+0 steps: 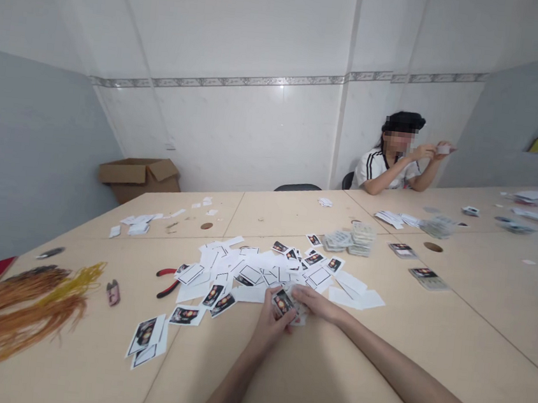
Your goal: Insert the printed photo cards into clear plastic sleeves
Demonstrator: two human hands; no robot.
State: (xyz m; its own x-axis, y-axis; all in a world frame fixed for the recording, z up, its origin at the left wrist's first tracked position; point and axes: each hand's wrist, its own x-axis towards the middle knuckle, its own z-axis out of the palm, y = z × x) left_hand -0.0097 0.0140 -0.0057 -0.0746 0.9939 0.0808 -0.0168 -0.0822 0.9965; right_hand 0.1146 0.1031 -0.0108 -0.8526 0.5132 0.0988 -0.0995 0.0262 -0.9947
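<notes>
The person's left hand (271, 325) is curling around a small sheaf of printed cards (283, 305), holding it closed, with a dark photo card showing on top. The right hand (316, 304) is reaching in from the side, its fingers (298, 295) drawn narrow and pressing on the sheaf's far edge. Both forearms are stretching forward over the desk (378, 348), angling inward so the two hands are meeting.

Just beyond the hands, a heap of loose paper cards (252, 269) is spreading across the desk, with at least a dozen photo prints showing; overlaps hide the exact count. To the left are lying one pair of red-handled pliers (167, 282), one small pink object (113, 292), and two hanks of cord, one orange (10, 328) and one yellow (84, 275). Two banded stacks of cards (352, 238) are sitting past the heap. Across the desk, one co-worker (391, 160) is sitting with both hands raised, holding a small card (443, 149).
</notes>
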